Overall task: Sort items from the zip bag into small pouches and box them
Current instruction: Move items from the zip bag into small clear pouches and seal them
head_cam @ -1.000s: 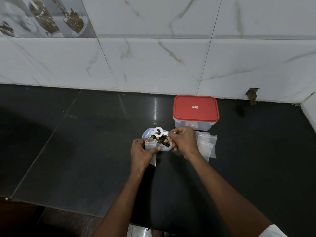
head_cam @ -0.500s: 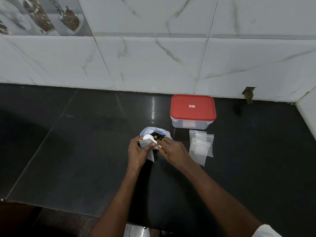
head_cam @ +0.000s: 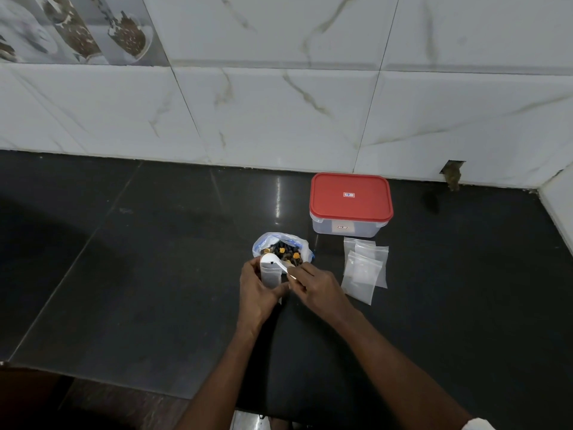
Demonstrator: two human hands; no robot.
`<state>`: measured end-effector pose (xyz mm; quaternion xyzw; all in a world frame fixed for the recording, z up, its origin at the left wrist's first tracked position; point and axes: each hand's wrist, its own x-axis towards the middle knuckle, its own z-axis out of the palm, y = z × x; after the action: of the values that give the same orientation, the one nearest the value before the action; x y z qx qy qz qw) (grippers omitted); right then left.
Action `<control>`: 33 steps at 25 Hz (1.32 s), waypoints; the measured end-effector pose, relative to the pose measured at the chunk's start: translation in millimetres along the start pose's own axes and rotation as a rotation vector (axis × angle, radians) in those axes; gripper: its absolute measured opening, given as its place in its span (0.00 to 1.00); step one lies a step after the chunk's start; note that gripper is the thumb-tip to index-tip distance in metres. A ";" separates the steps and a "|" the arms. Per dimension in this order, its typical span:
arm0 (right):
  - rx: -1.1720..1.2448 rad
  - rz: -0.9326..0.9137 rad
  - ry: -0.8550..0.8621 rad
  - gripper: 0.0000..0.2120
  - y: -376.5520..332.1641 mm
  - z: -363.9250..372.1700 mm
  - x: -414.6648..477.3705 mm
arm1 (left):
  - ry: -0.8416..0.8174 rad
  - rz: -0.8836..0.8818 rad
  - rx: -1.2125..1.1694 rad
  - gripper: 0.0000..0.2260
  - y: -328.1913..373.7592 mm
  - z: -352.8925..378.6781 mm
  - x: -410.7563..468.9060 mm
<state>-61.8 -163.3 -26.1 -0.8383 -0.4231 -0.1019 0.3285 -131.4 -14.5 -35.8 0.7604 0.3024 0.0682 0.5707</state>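
An open zip bag (head_cam: 280, 243) with dark and orange pieces stands on the black counter (head_cam: 155, 274). Just in front of it, my left hand (head_cam: 259, 293) holds a small clear pouch (head_cam: 270, 274) upright with its mouth open. My right hand (head_cam: 316, 288) grips the handle of a white spoon (head_cam: 274, 261), whose bowl is tipped over the pouch's mouth. A clear box with a red lid (head_cam: 351, 198) stands shut behind and to the right. A stack of empty pouches (head_cam: 364, 271) lies flat in front of the box.
A white marble-tile wall (head_cam: 279, 103) runs along the back of the counter, and another wall (head_cam: 558, 209) closes off the right corner. The counter's front edge (head_cam: 93, 380) runs along the bottom left.
The spoon, held over the zip bag with pieces on it a second ago, has come down to the pouch's mouth and tipped. Both hands drew slightly nearer to me.
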 end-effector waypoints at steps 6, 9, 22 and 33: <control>0.006 -0.074 0.069 0.10 4.5 -4.3 -8.3 | 0.092 -0.012 0.317 0.29 -4.7 17.0 -9.6; -0.015 -0.093 0.100 0.11 4.6 -3.7 -10.5 | 0.132 -0.016 0.319 0.22 -3.0 17.0 -2.6; 0.340 0.602 0.092 0.06 7.8 -5.1 25.4 | 0.239 0.042 0.058 0.29 17.7 3.1 -18.5; -0.188 0.396 -0.152 0.07 -2.9 -0.2 29.7 | 0.290 -0.143 0.126 0.17 48.8 -4.8 -14.9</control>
<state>-45.6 -143.1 -11.3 -0.9372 -0.2624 -0.0110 0.2296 -126.9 -26.6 13.8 0.7534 0.4386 0.1176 0.4756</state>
